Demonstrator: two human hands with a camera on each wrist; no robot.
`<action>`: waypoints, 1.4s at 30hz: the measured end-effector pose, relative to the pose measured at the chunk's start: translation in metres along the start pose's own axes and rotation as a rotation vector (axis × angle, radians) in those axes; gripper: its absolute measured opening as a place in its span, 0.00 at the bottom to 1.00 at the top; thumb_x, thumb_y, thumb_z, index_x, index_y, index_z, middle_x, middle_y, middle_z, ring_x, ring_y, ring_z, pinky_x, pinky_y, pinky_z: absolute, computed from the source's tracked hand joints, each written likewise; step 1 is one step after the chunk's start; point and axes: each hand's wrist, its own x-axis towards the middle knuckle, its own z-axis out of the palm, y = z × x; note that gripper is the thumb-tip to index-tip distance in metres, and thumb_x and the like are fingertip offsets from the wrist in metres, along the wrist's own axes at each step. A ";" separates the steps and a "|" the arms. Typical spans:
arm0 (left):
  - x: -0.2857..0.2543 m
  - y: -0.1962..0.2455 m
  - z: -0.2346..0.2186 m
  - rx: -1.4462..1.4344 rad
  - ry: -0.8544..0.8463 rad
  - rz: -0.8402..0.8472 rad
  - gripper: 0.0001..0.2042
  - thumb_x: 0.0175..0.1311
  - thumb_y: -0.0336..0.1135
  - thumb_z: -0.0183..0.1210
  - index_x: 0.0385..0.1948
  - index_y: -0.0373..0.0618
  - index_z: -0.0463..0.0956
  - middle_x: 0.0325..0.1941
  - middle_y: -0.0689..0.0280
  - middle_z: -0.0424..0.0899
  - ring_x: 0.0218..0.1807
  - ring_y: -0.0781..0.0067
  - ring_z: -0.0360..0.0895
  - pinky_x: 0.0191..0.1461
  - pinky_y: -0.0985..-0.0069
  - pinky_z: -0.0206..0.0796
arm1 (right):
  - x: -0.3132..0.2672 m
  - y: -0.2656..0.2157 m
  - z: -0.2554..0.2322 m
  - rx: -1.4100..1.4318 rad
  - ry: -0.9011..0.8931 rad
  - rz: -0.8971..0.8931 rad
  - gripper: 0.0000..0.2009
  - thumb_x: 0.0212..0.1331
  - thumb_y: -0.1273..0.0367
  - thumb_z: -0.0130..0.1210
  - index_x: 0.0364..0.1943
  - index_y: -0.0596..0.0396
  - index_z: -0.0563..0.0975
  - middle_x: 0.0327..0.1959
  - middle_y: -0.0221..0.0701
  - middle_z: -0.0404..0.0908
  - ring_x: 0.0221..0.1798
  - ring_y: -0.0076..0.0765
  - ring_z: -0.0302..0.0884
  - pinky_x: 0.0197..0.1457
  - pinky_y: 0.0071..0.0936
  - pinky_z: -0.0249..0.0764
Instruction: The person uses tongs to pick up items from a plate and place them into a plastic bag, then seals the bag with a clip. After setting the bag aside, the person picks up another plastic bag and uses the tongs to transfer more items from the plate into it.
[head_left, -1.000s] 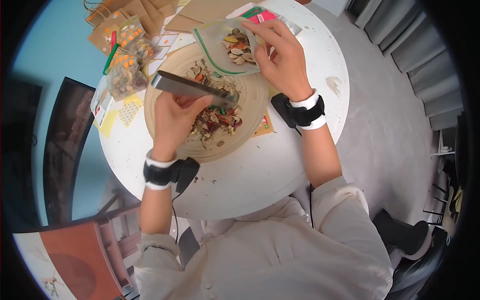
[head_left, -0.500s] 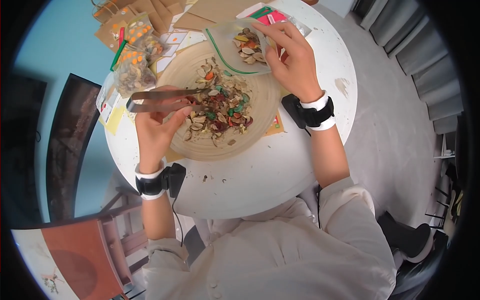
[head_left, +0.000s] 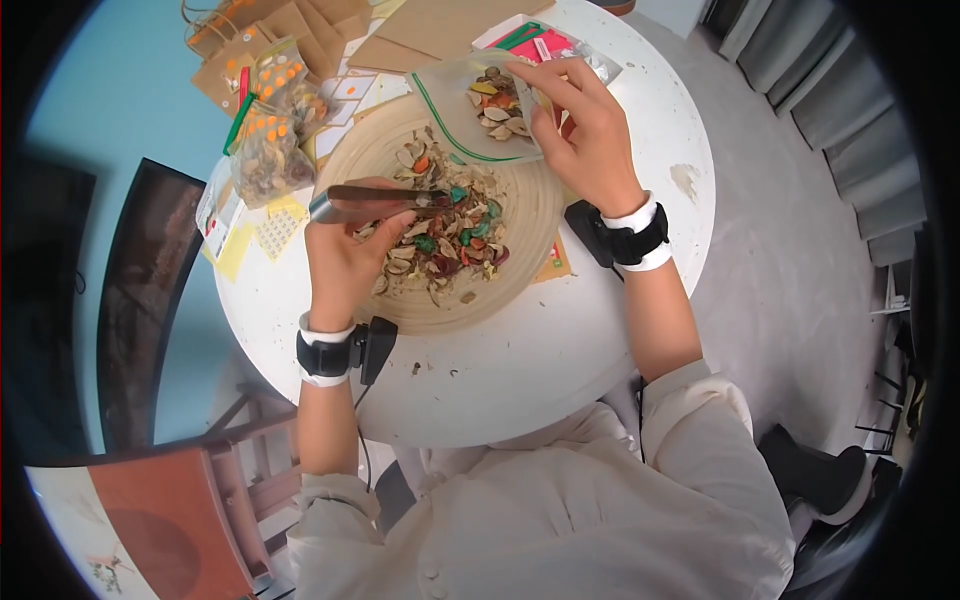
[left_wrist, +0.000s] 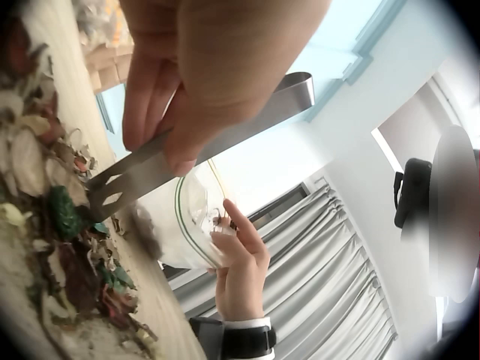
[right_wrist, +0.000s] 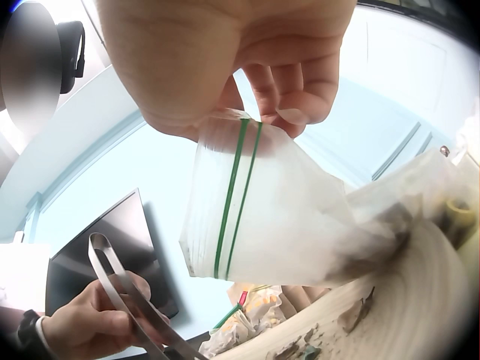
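Potpourri point(head_left: 470, 237) looks light, brittle; I'd take pieces mid-body. Left hand point(head_left: 340, 270) pinches tongs point(left_wrist: 139, 174); right hand point(head_left: 592, 140) pinches the soft bag point(head_left: 450, 105) by the plate's point(head_left: 420, 315) far edge.

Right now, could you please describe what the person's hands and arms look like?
The left hand and right hand are bare. Each wrist has a white band, a black strap and a black device with a dark cable. Pale greyish sleeves end near the elbows.
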 end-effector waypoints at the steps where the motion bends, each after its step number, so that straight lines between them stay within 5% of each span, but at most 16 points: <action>1: -0.002 0.001 0.001 -0.010 0.027 0.012 0.16 0.54 0.18 0.67 0.45 0.32 0.76 0.40 0.60 0.84 0.40 0.73 0.82 0.47 0.77 0.75 | 0.000 0.001 0.001 0.007 0.010 -0.008 0.20 0.53 0.78 0.53 0.51 0.47 0.81 0.38 0.29 0.76 0.27 0.30 0.74 0.31 0.26 0.72; 6: -0.012 0.016 -0.006 -0.077 0.111 -0.038 0.14 0.54 0.18 0.67 0.43 0.31 0.77 0.42 0.60 0.84 0.41 0.70 0.84 0.45 0.76 0.77 | -0.002 0.001 0.003 0.034 0.029 0.006 0.19 0.53 0.78 0.52 0.50 0.48 0.81 0.38 0.28 0.75 0.26 0.30 0.74 0.31 0.26 0.72; 13: 0.020 0.072 -0.016 -0.101 0.264 0.332 0.16 0.53 0.14 0.65 0.45 0.27 0.75 0.44 0.54 0.82 0.44 0.65 0.83 0.51 0.71 0.78 | 0.000 0.003 0.000 0.017 0.041 -0.004 0.19 0.53 0.78 0.52 0.49 0.48 0.81 0.39 0.28 0.76 0.26 0.31 0.74 0.31 0.27 0.72; 18: 0.060 0.067 0.027 -0.192 0.171 0.377 0.20 0.51 0.17 0.69 0.47 0.29 0.75 0.44 0.58 0.82 0.44 0.71 0.82 0.50 0.76 0.78 | 0.001 0.000 -0.003 -0.024 0.057 -0.004 0.19 0.52 0.78 0.53 0.49 0.48 0.81 0.39 0.28 0.76 0.26 0.32 0.76 0.31 0.28 0.72; 24: 0.036 0.053 0.006 -0.217 0.216 0.172 0.21 0.52 0.17 0.68 0.49 0.29 0.73 0.46 0.55 0.82 0.48 0.66 0.82 0.53 0.74 0.76 | 0.001 0.002 -0.005 -0.026 0.073 -0.020 0.20 0.51 0.78 0.53 0.49 0.48 0.81 0.39 0.28 0.76 0.27 0.32 0.77 0.31 0.28 0.73; 31: -0.012 0.028 -0.056 -0.152 -0.014 -0.015 0.23 0.52 0.20 0.69 0.51 0.31 0.71 0.48 0.54 0.82 0.48 0.63 0.82 0.53 0.71 0.75 | 0.002 0.004 -0.005 -0.010 0.085 -0.065 0.21 0.51 0.80 0.52 0.50 0.48 0.81 0.38 0.28 0.76 0.26 0.28 0.72 0.31 0.24 0.70; 36: -0.017 0.017 -0.049 -0.151 -0.100 -0.106 0.23 0.52 0.18 0.67 0.52 0.32 0.71 0.48 0.56 0.82 0.48 0.66 0.82 0.52 0.73 0.75 | 0.002 0.001 -0.003 0.008 0.066 -0.061 0.24 0.51 0.81 0.50 0.53 0.48 0.81 0.39 0.28 0.76 0.25 0.24 0.66 0.30 0.21 0.67; 42: -0.015 0.008 -0.031 -0.178 -0.089 -0.144 0.16 0.54 0.18 0.66 0.46 0.30 0.77 0.47 0.59 0.83 0.45 0.70 0.83 0.51 0.74 0.76 | 0.002 -0.002 -0.001 -0.036 0.044 -0.055 0.23 0.50 0.79 0.52 0.52 0.46 0.81 0.36 0.28 0.76 0.27 0.32 0.73 0.32 0.27 0.71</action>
